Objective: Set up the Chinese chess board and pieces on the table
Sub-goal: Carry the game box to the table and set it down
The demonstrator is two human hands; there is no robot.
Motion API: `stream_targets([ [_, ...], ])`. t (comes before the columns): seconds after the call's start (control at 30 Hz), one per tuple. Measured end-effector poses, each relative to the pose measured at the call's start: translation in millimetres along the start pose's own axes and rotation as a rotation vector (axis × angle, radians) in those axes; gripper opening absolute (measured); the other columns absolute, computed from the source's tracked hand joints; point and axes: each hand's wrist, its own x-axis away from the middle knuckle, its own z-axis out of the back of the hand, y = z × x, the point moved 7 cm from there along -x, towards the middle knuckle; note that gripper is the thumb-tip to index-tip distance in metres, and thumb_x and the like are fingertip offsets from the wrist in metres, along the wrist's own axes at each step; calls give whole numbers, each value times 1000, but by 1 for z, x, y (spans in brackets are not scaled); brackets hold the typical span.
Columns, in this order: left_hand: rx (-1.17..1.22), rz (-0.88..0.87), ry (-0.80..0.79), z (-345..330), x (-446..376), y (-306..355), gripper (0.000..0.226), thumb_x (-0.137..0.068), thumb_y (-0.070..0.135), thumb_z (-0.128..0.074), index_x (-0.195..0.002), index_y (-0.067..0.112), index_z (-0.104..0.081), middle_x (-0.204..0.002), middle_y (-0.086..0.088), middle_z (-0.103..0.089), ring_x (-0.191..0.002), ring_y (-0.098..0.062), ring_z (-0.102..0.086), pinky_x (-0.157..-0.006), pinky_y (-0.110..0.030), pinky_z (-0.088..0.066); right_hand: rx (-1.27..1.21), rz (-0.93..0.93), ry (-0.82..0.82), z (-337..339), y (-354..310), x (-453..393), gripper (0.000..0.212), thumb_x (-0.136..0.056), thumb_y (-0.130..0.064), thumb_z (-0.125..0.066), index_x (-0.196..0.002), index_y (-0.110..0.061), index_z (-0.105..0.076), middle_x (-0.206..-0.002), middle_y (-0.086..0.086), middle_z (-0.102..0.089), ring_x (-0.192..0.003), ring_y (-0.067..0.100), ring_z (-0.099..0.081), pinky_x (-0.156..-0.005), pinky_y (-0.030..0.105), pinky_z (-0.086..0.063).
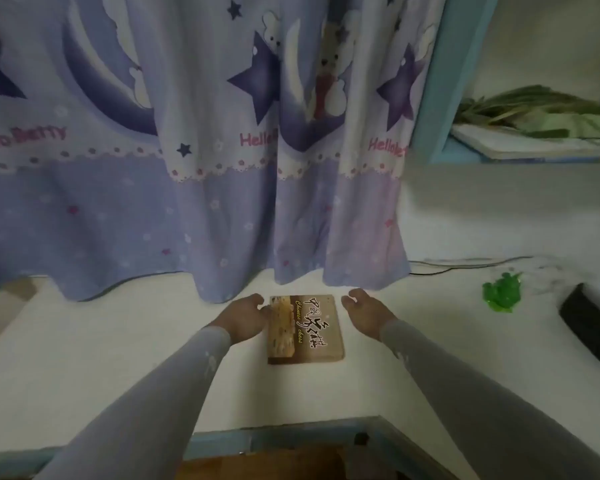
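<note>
A brown Chinese chess box (312, 327) with printed characters lies flat and closed on the white table (118, 358), just in front of the curtain. My left hand (245, 318) is at the box's left edge, its fingers loosely bent and touching or nearly touching the upper left corner. My right hand (364, 311) hovers a little to the right of the box, fingers relaxed, holding nothing. No board or loose pieces are in view.
A purple patterned curtain (187, 168) hangs down to the table behind the box. A green plastic object (501, 292) and a black object (593, 323) lie at the right. A cable (465, 266) runs along the wall. The table's blue front edge (274, 434) is near me.
</note>
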Motion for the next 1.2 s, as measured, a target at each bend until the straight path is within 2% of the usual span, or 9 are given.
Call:
stream_targets([
  [0.17,138,112,-149,-36,-52,-20,44,-99,38,-39,-132,9,-48,-136,-11,-53,-113,-26,-53,-92,-33,-41,-71,-151,-31,-38,25,-36,48,-100,-38,-36,-139,-10,-38,-145,18,-44,-131,32,-43,-106,35,-32],
  [0.37,368,275,-197,-65,-82,-45,48,-91,43,-48,-124,8,-52,-123,-13,-60,-111,-30,-58,-95,-41,-49,-201,-295,-102,-62,40,-61,53,-99,-41,-37,-142,-11,-38,-144,16,-45,-131,31,-43,-102,32,-32],
  [0.5,556,377,-146,-86,-108,-59,59,-68,53,-53,-106,9,-64,-105,-11,-70,-93,-27,-66,-87,-41,-55,-320,-313,-103,-84,59,-103,69,-72,-66,-35,-102,-13,-66,-115,14,-67,-105,31,-62,-95,39,-47],
  [0.67,636,488,-78,-100,-114,-69,53,-66,48,-61,-96,5,-69,-96,-13,-73,-90,-32,-69,-83,-45,-58,-365,-340,-86,-81,63,-110,38,-88,-40,-52,-89,-8,-71,-94,14,-73,-83,29,-66,-80,35,-51],
  [0.8,812,520,-42,-84,-95,-47,27,-88,31,-63,-99,6,-63,-96,-13,-71,-85,-28,-68,-74,-38,-58,-496,-351,-160,-84,67,-119,31,-83,-31,-62,-96,-5,-73,-92,9,-75,-86,29,-70,-87,41,-56],
  [0.93,942,500,49,-50,-84,-37,23,-91,23,-61,-100,2,-62,-96,-16,-72,-84,-31,-70,-76,-42,-58,-686,-253,-273,-72,26,-119,22,-93,-24,-58,-96,-6,-70,-86,10,-75,-73,25,-70,-59,27,-52],
  [1.07,1056,445,207,-4,-65,-41,33,-76,24,-66,-97,-2,-65,-93,-18,-73,-83,-33,-69,-81,-47,-56,-859,-75,-355,-71,-34,-125,27,-95,-27,-55,-109,-6,-67,-97,12,-74,-86,27,-70,-76,36,-56],
  [1.13,1086,448,291,20,-48,-47,25,-82,21,-67,-96,0,-64,-95,-17,-72,-85,-33,-69,-82,-45,-55,-934,-56,-463,-82,-65,-121,39,-95,-37,-51,-119,-8,-63,-110,14,-71,-101,30,-68,-92,45,-52],
  [1.2,1096,464,370,41,-30,-60,25,-90,22,-62,-101,-1,-63,-99,-18,-72,-91,-34,-69,-87,-48,-55,-983,-60,-562,-93,-94,-112,45,-96,-44,-46,-119,-10,-64,-115,15,-69,-104,31,-67,-92,45,-52],
])
